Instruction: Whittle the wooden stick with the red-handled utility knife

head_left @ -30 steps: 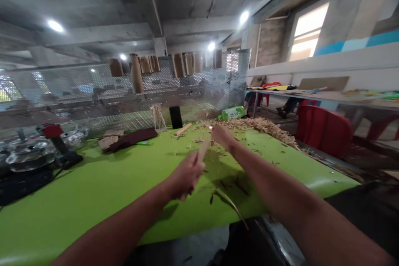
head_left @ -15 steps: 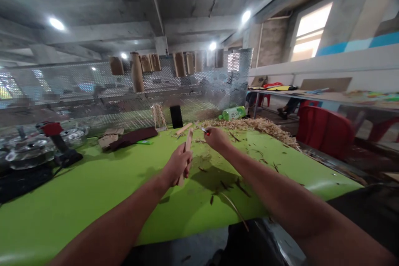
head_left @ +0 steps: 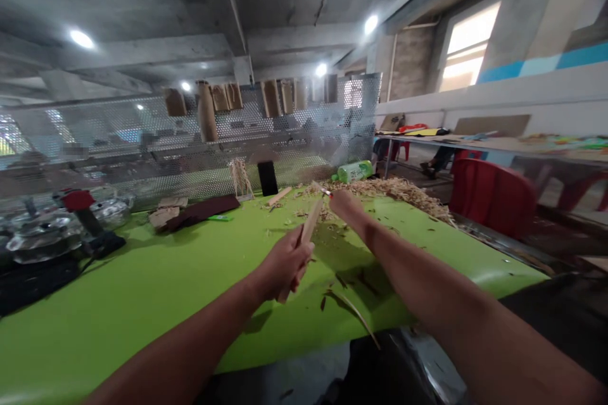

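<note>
My left hand (head_left: 289, 259) is closed around the lower part of a flat, pale wooden stick (head_left: 311, 220), which tilts up and to the right above the green table (head_left: 180, 291). My right hand (head_left: 346, 205) grips a small knife (head_left: 324, 191) with a red part showing at the fist. Its light blade points left, just beyond the stick's upper tip; whether blade and wood touch I cannot tell. Most of the knife's handle is hidden in my fingers. Dark slivers and a long thin strip (head_left: 356, 311) of wood lie below my hands.
Wood shavings (head_left: 394, 191) are heaped along the far right edge, beside a green bottle (head_left: 355, 171). A black phone-like slab (head_left: 267, 178) leans against the perforated metal screen (head_left: 304, 152). At left stand a red-and-black power tool (head_left: 83, 209) and glass pots (head_left: 45, 237). A red chair (head_left: 491, 193) stands right.
Both hands have shifted right. The stick leans further right and is closer to me at its lower end, and the knife blade shows more clearly past its tip.
</note>
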Available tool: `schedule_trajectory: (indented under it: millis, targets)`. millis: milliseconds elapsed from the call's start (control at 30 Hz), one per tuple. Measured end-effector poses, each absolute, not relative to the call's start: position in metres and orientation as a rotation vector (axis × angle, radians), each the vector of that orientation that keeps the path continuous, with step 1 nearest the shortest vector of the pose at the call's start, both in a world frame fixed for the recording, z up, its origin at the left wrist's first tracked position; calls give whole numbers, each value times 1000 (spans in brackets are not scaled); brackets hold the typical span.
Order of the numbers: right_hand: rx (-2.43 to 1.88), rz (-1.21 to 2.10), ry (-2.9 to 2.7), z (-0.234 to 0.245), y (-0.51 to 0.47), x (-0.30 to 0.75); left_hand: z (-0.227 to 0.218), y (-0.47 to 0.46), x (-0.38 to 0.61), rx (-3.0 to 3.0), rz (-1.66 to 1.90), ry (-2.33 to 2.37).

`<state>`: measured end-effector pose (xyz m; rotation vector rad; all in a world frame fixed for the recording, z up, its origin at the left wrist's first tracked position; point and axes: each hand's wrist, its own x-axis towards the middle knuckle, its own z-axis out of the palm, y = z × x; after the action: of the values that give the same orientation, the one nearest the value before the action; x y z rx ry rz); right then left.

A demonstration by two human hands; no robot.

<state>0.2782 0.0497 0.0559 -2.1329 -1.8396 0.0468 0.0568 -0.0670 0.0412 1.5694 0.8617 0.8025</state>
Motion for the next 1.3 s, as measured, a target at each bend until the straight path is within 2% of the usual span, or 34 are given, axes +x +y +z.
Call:
schedule_trajectory:
  millis: [167, 367, 500, 733, 1067, 1200, 1300]
  targets:
    - [-2043, 70, -1625, 49, 59, 294, 41, -51, 50, 1386, 926, 754]
    - [-1748, 144, -1753, 42, 48, 253, 41, -36, 42, 1249, 1003, 704]
    - [-1678, 74, -1853, 45, 34, 240, 41, -36, 45, 1270, 1055, 798]
    - [-1739, -182, -2226, 44, 7, 208, 38, -31, 46, 1341, 1044, 879]
    - [-1752, -284, -2199, 49, 1, 207, 49, -41, 51, 1420, 992, 1058]
    - [-1718, -284, -2153, 47, 11, 209, 49, -42, 50, 1449, 974, 1062]
    - [-1863, -102, -2062, 49, 29, 232, 47, -53, 52, 1489, 926, 1074]
